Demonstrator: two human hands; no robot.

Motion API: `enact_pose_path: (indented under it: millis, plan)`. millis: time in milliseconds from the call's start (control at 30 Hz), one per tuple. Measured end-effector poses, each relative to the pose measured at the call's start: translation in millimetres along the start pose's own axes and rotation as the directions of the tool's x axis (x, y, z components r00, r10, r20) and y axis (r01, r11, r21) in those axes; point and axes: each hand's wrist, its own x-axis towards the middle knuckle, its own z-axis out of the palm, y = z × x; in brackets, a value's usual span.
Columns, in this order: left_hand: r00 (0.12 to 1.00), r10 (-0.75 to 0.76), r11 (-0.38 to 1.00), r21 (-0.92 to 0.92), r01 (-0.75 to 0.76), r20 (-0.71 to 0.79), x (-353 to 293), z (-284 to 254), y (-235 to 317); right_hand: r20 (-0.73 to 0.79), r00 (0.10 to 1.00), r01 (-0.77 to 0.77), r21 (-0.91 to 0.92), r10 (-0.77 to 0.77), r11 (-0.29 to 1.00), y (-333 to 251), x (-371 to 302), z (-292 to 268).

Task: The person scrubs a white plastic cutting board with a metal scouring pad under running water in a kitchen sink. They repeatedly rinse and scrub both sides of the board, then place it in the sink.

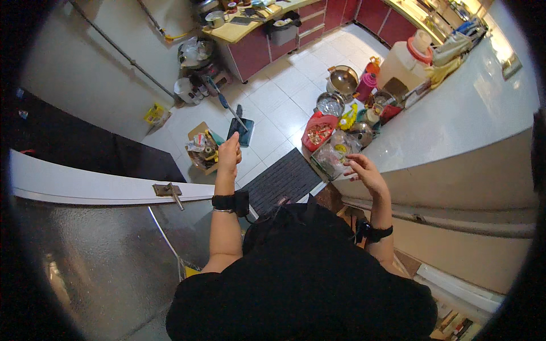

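My left hand (230,152) is raised in front of me with its fingers curled closed. Whatever it may hold is hidden. Beyond it on the tiled floor stands a dark dustpan (241,136) with a long handle, apart from the hand as far as I can tell. My right hand (367,174) is lifted on the other side, fingers loosely bent and apart, with nothing in it. Below and past that hand are a clear plastic bag (328,158) and a red bag (318,132) of small brown pieces. Black bands circle both wrists.
A dark ribbed doormat (282,183) lies ahead in the doorway. On the left is a door with a metal handle (168,191); a cardboard box (199,131) of odds and ends stands past it. Pots, including a lidded one (343,81), line the right. Red cabinets (256,54) stand behind.
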Motion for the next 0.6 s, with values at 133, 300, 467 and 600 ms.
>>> enact_pose_path:
  millis: [133,300,467,600]
  plan:
    - [1.000,0.012,1.000,-0.004,-0.012,-0.002,27,-7,11,0.010,1.000,-0.010,0.000,0.010,1.000,-3,21,15]
    - [0.999,-0.025,0.999,0.020,0.025,0.030,52,-12,13,0.008,1.000,-0.031,0.018,0.031,0.999,1,42,28]
    - [0.996,-0.093,0.994,0.051,0.092,0.016,77,-10,11,-0.003,0.998,-0.060,0.006,0.060,0.998,-5,72,27]
    - [0.998,-0.066,0.997,0.046,0.066,-0.018,118,1,18,-0.001,0.999,-0.046,0.082,0.046,0.996,-14,121,19]
